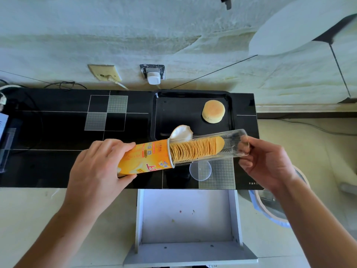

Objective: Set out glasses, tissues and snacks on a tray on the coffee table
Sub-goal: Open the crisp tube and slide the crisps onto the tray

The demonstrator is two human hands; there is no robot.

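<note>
Above the black glass coffee table [58,120], left hand [96,171] wraps the orange cardboard crisp tube [143,159], held nearly level; right hand [266,163] pinches the far end of a clear plastic inner tray [228,146] drawn partway out, a row of stacked crisps [195,149] on it. Black rectangular tray [160,113] sits just behind, holding one round pale cake [213,111]. Risks, as I judge: tilt the sleeve and crisps slide off short of the tray; a flimsy sleeve may flex; the peeled foil seal [181,132] could snag.
</note>
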